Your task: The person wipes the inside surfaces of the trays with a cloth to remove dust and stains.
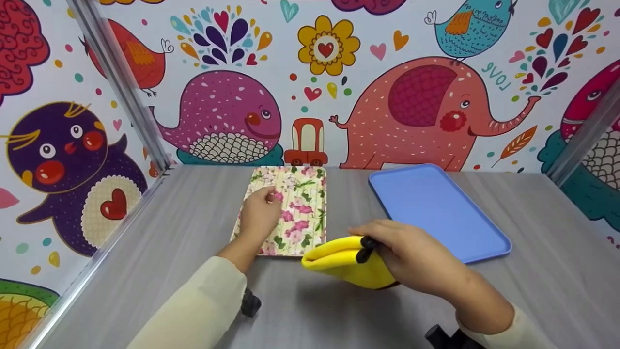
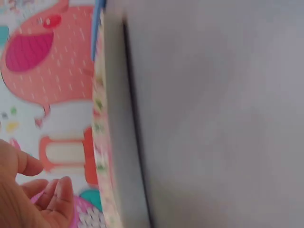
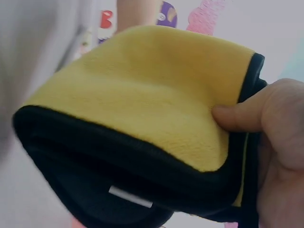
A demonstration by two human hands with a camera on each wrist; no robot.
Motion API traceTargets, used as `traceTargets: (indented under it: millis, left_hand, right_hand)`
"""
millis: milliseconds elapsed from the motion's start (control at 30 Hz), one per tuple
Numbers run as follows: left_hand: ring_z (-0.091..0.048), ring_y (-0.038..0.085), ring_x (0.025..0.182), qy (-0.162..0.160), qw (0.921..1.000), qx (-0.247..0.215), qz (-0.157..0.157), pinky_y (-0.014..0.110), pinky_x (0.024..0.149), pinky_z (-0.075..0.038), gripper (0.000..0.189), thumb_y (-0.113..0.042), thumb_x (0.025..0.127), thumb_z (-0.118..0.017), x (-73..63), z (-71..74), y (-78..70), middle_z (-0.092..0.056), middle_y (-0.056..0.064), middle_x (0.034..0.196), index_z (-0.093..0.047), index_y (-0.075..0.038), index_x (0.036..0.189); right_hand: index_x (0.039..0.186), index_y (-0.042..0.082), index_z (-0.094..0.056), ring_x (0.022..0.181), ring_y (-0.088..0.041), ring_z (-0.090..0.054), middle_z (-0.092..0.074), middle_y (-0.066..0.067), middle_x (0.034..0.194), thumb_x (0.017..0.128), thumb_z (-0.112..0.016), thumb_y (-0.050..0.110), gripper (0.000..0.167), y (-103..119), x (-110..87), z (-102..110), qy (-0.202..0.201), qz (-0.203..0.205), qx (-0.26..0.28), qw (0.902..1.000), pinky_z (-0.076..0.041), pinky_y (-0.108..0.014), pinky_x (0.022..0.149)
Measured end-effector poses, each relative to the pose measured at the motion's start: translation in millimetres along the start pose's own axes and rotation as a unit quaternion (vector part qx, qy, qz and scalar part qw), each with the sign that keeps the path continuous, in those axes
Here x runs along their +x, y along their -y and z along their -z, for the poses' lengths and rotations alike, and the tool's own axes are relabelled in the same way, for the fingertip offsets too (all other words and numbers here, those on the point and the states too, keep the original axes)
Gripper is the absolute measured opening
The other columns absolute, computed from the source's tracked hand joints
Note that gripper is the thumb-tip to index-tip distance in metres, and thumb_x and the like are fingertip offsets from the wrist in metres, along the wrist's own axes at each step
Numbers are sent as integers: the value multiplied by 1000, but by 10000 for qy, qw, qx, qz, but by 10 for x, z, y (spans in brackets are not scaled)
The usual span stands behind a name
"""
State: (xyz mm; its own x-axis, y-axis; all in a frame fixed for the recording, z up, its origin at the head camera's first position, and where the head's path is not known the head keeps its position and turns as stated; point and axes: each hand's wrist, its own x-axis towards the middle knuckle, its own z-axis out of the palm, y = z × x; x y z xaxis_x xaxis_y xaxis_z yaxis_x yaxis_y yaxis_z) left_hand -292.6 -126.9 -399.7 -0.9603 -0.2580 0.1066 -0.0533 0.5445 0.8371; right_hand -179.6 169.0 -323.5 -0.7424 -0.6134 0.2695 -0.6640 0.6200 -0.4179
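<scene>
A folded yellow cloth with black edging [image 1: 346, 269] hangs from my right hand [image 1: 416, 259], above the near middle of the table. In the right wrist view the thumb [image 3: 237, 116] lies on the yellow face and pinches the folded layers at one edge. My left hand [image 1: 261, 213] is over the flower-patterned tray [image 1: 302, 208], its fingers loosely curled around nothing. From the left wrist, that hand [image 2: 28, 194] shows with thumb and fingertips apart, and the tray's pale side [image 2: 123, 123] stands beside it.
A blue tray [image 1: 445, 213] lies at an angle on the right of the grey table [image 1: 184, 232], just beyond my right hand. Printed panels [image 1: 315, 97] with cartoon animals close off the back and both sides, with metal strips [image 1: 131, 87] at the corners.
</scene>
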Motion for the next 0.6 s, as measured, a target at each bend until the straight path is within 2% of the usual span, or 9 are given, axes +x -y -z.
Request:
traceTargets:
  millis: [67,133,333,500,600]
  left_hand:
    - [-61,18,79,137,9997,-215,-43,32,70,-52,42,-17,100,-57,-71,-98,-96,-70,11,117,-64,-9,141]
    - [-60,15,73,245,9988,-398,-124,29,64,-51,43,-18,99,-58,-143,-197,-186,-71,10,117,-65,-10,141]
    - [-62,14,79,479,9955,-720,-396,27,67,-52,40,-19,98,-58,-323,-509,-381,-73,7,112,-68,-12,136]
    - [-66,13,72,1021,9880,-1146,-181,26,62,-53,42,-19,98,-59,-440,-745,-462,-69,7,107,-65,-10,139]
    - [-68,14,74,1384,9815,-1325,4,26,64,-54,45,-20,98,-60,-496,-870,-508,-69,6,106,-62,-8,142]
  right_hand:
    - [136,25,-68,107,-17,-68,-73,5,122,99,-62,-2,46,-28,-30,97,-69,-142,-68,9999,-60,-46,98]
    - [135,25,-69,105,-18,-67,-74,5,121,98,-63,-1,46,-61,-60,196,-166,-387,-111,9991,-60,-47,96]
    - [136,19,-68,107,-26,-66,-73,-4,124,98,-63,-2,44,-208,-127,449,-660,-1100,-77,9917,-60,-53,95]
    - [143,14,-63,114,-37,-66,-70,-13,133,100,-60,-3,47,-353,-154,568,-1080,-1464,-446,9823,-57,-59,97]
    - [147,14,-59,118,-42,-62,-66,-17,136,100,-58,-3,49,-453,-159,600,-1172,-1677,-705,9763,-54,-63,99]
